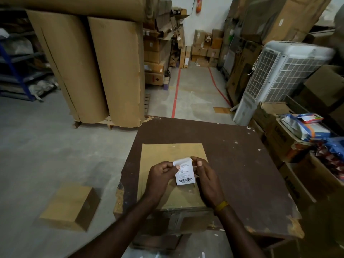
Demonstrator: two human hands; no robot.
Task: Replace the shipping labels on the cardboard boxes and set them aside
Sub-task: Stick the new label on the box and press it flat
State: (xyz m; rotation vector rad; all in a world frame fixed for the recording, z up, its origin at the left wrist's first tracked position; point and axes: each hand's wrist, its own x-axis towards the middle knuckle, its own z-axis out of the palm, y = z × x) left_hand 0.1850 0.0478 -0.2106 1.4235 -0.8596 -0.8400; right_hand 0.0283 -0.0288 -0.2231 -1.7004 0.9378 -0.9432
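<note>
Both hands work above a flat cardboard box (172, 157) lying on a dark brown table (242, 164); the box sits near the table's front edge, square to the person, presumably so its top face is within easy reach for sticking.

The left hand (162, 175) pinches the upper left corner of a small white label (184, 172) between thumb and curled fingers; the right hand (203, 175) pinches the upper right part, fingers curled in, thumb on top; so both sets of fingers are clamped on the label, none spread. The label's top edge is folded or curled back — my reading is that the backing is being peeled from the sticky sheet, which would explain the two-handed corner grip; I cannot tell which layer each hand holds.

Label: held upright-ish just above the box's middle, not yet pressed down; white, with lines of small print too fine to read, and a barcode along its lower edge. A clear shiny patch shows on the box just under the label — possibly tape or film; uncertain.

A second box (69, 207), plain and closed, rests on the grey floor (55, 146) left of the table, well apart from it — likely the set-aside spot, though no label is visible on it from here.
</note>
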